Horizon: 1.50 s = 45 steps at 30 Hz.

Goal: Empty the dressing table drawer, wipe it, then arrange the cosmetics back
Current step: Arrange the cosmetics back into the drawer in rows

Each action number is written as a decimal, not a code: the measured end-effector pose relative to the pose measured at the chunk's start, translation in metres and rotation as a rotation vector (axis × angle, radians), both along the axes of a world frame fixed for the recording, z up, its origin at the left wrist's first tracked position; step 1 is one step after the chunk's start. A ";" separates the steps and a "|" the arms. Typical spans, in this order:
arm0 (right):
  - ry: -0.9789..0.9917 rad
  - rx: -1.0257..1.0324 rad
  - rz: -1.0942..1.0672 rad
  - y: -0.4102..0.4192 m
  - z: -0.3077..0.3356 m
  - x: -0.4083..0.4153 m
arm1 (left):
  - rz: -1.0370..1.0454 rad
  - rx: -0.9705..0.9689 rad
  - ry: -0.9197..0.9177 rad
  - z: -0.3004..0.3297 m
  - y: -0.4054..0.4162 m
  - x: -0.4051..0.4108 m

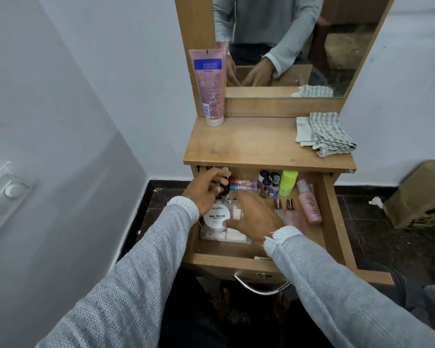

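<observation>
- Drawer [333, 209]: wooden, pulled out under the dressing table top [249, 144]; holds most of the cosmetics.
- L hand [206, 189]: at drawer's back-left corner, fingers curled round small dark bottles [225, 194].
- R hand [255, 217]: over drawer centre, fingers stretched out and close together, tips resting on clear plastic box [226, 234]; thumb beside white round tub [216, 217] marked "nail polish", which sits on the box.
- Back row: red/blue tubes [244, 184], nail polish bottles w/ black caps [268, 184], neon green container [288, 183].
- R side: pink bottle [309, 204] lying flat; two clear bottles w/ red caps [285, 205] beside it.
- Table top: pink tube [209, 84] upright at back-left, leaning on the mirror frame; striped cloth [329, 134] folded at back-right.
- Floor, R: cardboard box [422, 194].
</observation>
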State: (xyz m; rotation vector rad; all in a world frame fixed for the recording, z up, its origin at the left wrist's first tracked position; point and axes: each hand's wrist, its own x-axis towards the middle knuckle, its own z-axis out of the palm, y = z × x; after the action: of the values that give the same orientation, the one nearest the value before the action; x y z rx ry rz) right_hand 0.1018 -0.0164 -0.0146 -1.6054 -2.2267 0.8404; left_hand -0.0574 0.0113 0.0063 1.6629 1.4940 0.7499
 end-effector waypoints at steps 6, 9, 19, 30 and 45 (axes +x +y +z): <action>0.214 0.063 -0.133 0.036 0.070 0.008 | 0.046 0.060 -0.098 0.018 0.006 -0.001; 0.276 0.141 -0.218 0.070 0.095 0.005 | 0.058 0.061 -0.153 0.022 0.009 -0.001; 0.354 0.249 -0.304 0.163 0.154 -0.025 | 0.063 0.103 -0.191 0.025 0.021 -0.005; 0.389 0.283 -0.301 0.196 0.148 -0.057 | 0.048 0.118 -0.172 0.022 0.030 -0.012; 0.876 0.239 -0.355 0.108 0.142 0.014 | 0.101 0.186 -0.165 0.040 0.013 -0.005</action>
State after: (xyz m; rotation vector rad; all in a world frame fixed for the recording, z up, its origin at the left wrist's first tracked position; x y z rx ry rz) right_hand 0.1153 0.0912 0.1270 -1.1401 -1.3247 0.8936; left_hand -0.0628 0.0248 0.0465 1.6245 1.4361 1.0829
